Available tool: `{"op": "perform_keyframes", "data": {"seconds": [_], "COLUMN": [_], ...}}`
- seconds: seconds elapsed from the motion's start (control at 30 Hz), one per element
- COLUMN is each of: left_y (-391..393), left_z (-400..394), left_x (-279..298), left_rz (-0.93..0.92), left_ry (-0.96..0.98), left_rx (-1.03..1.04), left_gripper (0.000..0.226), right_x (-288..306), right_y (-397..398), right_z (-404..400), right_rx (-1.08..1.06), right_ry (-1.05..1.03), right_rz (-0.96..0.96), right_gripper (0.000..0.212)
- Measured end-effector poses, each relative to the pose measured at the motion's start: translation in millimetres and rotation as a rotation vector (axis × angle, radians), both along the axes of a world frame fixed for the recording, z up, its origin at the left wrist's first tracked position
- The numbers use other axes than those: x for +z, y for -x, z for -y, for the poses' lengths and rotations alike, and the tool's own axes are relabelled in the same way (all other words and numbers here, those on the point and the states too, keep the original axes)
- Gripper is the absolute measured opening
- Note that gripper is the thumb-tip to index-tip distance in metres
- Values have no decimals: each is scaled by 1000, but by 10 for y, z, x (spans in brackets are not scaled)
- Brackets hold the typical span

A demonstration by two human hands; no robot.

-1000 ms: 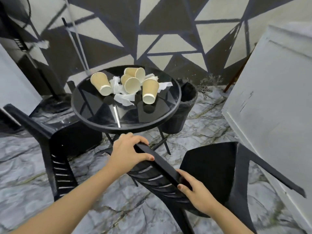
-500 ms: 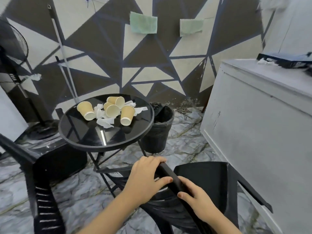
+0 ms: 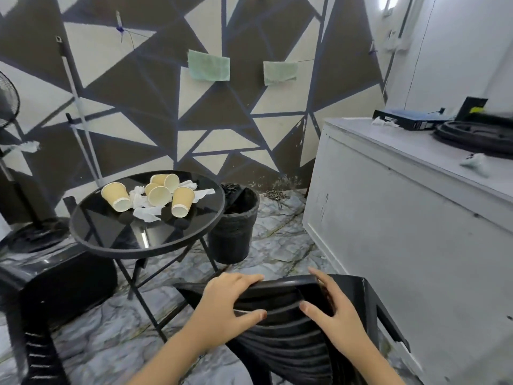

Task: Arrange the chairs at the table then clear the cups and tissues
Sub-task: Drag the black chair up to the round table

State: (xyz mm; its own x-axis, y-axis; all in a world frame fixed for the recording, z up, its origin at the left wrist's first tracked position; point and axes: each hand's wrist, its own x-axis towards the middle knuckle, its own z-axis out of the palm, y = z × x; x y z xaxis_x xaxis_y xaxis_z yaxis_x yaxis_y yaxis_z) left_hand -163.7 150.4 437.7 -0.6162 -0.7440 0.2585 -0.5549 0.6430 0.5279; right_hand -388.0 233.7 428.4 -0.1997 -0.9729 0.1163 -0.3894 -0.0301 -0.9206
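A black plastic chair (image 3: 280, 343) stands right in front of me, its slatted back toward me. My left hand (image 3: 227, 304) grips the top rail, fingers over the edge and thumb underneath. My right hand (image 3: 333, 309) holds the rail further right with looser, spread fingers. Beyond it stands a round black glass table (image 3: 83, 237) with several tan paper cups, one (image 3: 116, 197) at the left and one (image 3: 181, 201) at the right, lying among crumpled white tissues (image 3: 147, 213). A second black chair (image 3: 41, 287) sits at the table's left.
A black bin (image 3: 236, 226) stands on the marble floor just right of the table. A white cabinet (image 3: 402, 232) fills the right side, close to the chair. A standing fan (image 3: 8, 107) is at the far left by the patterned wall.
The chair's back has swung from slanting to level in front of me. My hands have moved apart along the top rail, and my view has risen and pulled back.
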Motion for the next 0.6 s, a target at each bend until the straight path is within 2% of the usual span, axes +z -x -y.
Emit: {"op": "perform_keyframes", "data": {"seconds": [0.1, 0.3, 0.4, 0.5, 0.6], "left_y": [179, 454, 480, 414, 315], "left_z": [-188, -455, -494, -438, -286], "left_x": [-62, -34, -71, -220, -361], "left_rz": [-68, -230, -290, -337, -313], "left_ry": [35, 0, 13, 69, 74], "left_rx": [-21, -125, -167, -154, -150], "left_gripper": [52, 36, 31, 29, 32], "right_x": [146, 147, 150, 130, 131], "right_y": [38, 235, 378, 574, 767], "right_z": [-37, -281, -402, -537, -696], "right_rx": [-25, -231, -283, -309, -334], "right_ry": [60, 111, 96, 72, 49], "right_rz": [-83, -26, 24, 49, 56], "right_gripper": [55, 28, 24, 24, 43]}}
